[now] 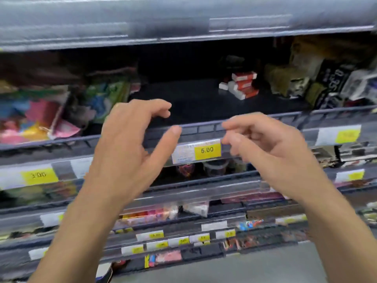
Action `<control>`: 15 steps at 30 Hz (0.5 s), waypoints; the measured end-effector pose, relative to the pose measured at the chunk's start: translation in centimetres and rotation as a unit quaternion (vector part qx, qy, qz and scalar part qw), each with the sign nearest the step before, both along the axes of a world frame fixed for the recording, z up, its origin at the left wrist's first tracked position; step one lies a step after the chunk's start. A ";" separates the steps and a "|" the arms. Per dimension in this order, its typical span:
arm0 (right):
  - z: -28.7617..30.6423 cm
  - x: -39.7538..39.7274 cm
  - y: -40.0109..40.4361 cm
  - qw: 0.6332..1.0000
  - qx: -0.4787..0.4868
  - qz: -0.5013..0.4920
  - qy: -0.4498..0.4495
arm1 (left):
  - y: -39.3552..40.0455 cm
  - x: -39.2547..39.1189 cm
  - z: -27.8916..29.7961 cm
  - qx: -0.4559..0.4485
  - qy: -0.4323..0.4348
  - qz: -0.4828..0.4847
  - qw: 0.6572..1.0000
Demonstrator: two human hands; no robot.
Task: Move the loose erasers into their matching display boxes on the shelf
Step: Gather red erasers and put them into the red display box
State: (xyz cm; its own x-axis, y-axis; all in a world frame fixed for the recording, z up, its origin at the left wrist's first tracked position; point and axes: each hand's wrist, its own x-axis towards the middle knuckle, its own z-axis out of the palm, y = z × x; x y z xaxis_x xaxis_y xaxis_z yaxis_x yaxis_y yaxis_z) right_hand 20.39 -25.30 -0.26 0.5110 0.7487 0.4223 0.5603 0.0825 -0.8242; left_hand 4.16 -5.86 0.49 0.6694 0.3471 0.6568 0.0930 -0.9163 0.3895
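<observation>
Two hands up at the shelf, and neither has anything in it. Left hand (130, 137) hovers in front of the shelf rail (204, 127), fingers loosely curled, thumb out toward the yellow price tag (196, 151); nothing pinched there. Right hand (263, 144) sits just beside it, fingertips drawn close together over the rail, and with the motion blur I can't swear nothing tiny sits between them, but it looks bare.

Now the target: a small stack of red-and-white erasers (242, 84) lies loose on the dark shelf floor, beyond both hands and deeper in, up and to the right of the left hand, almost straight ahead of the right. Their long sides run roughly across the shelf, tilted a little, with one stray piece just beside the pile on its left. Right hand is the nearer one, so I'd judge that's the hand to go over the rail and in, closing across the short width of the blocks.

Display boxes stand either side of the gap: colourful packs (40, 111) well off past the left hand, darker cartons (306, 78) beyond the right. Which one matches, too blurred to call.
</observation>
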 end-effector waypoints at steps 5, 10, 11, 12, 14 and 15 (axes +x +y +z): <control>3.8 5.0 2.0 0.983 -0.009 -0.106 -0.151 | 0.6 3.0 0.2 0.111 0.114 0.094 0.983; 5.1 11.5 4.9 0.906 -0.284 -0.193 -0.249 | 1.0 3.7 -0.6 0.193 0.152 0.130 0.961; 5.2 12.3 5.4 0.892 -0.328 -0.188 -0.246 | 1.1 3.7 -0.6 0.194 0.151 0.130 0.961; 5.2 12.9 5.8 0.885 -0.359 -0.179 -0.239 | 1.1 3.8 -0.7 0.194 0.149 0.130 0.961; 5.2 13.8 6.3 0.877 -0.385 -0.175 -0.229 | 1.2 3.9 -0.8 0.196 0.144 0.130 0.961; 5.2 14.1 6.6 0.876 -0.386 -0.184 -0.222 | 1.2 3.9 -0.8 0.197 0.142 0.130 0.961</control>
